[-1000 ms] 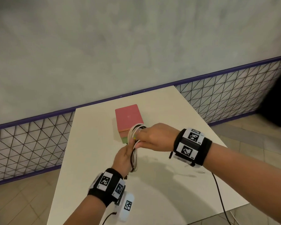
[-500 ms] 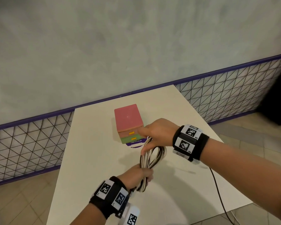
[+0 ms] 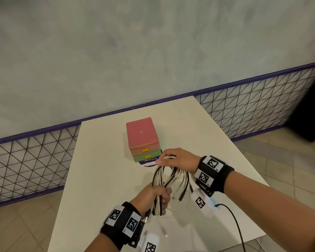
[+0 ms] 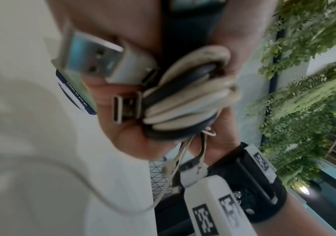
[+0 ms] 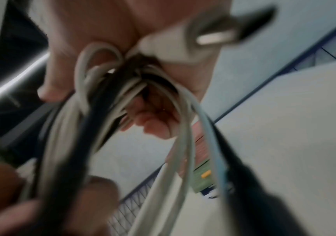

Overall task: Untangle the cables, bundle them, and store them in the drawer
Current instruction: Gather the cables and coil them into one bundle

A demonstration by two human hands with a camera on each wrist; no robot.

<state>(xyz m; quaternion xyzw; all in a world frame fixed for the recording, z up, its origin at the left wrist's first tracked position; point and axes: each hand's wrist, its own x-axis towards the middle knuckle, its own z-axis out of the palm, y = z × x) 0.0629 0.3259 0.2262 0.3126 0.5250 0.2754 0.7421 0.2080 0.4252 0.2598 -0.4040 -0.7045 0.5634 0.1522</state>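
Observation:
A looped bundle of white and black cables [image 3: 168,180] hangs between my two hands above the white table [image 3: 102,160]. My left hand [image 3: 157,197] grips the lower end of the bundle in a fist; the left wrist view shows the folded cables [image 4: 187,102] and two USB plugs [image 4: 126,108] in that fist. My right hand [image 3: 175,159] holds the upper loops, its fingers curled round the strands [image 5: 135,83]. The small drawer unit [image 3: 143,139], with a pink drawer over a green one, stands shut just beyond my right hand.
A purple-and-white label [image 3: 150,163] lies under the drawer unit's front. A black wire [image 3: 235,222] runs from my right wrist device off the table's near right edge. A purple-framed mesh fence [image 3: 253,106] and grey wall stand behind the table.
The hands have drawn apart: the left hand has pulled the bundle's lower end toward me, while the right has kept the upper loops near the drawer unit. The loops have spread wider.

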